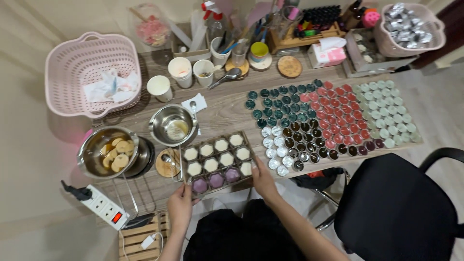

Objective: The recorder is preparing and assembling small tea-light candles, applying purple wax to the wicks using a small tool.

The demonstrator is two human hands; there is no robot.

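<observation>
1. While both hands close on it, the mould tray [218, 163] lies at lower centre of the frame on the wooden table [227, 108], its near edge at the table edge. It holds twelve cups: nine filled cream-white, three along the near row filled purple.
2. Left hand [180, 204] grips the tray's near left corner, fingers curled shut around the rim, forearm rising from the bottom edge of the frame.
3. Right hand [264, 179] clamps the tray's right near corner, thumb on top, forearm angled in from lower right.
4. Pink basket [72, 63], upper left, contains crumpled white tissue.
5. Field of small round tins [333, 118], right of centre, is grouped by colour: dark green, red, pale green, brown, and silver nearest the tray.
6. Steel pot [107, 151], left of the tray, holds amber liquid with pale wax discs floating in it.
7. Steel bowl [173, 124], just above the tray, holds a small pale residue.
8. Three paper cups [181, 71] stand above the bowl.
9. White power strip [104, 205] lies at lower left, its switch lit red.
</observation>
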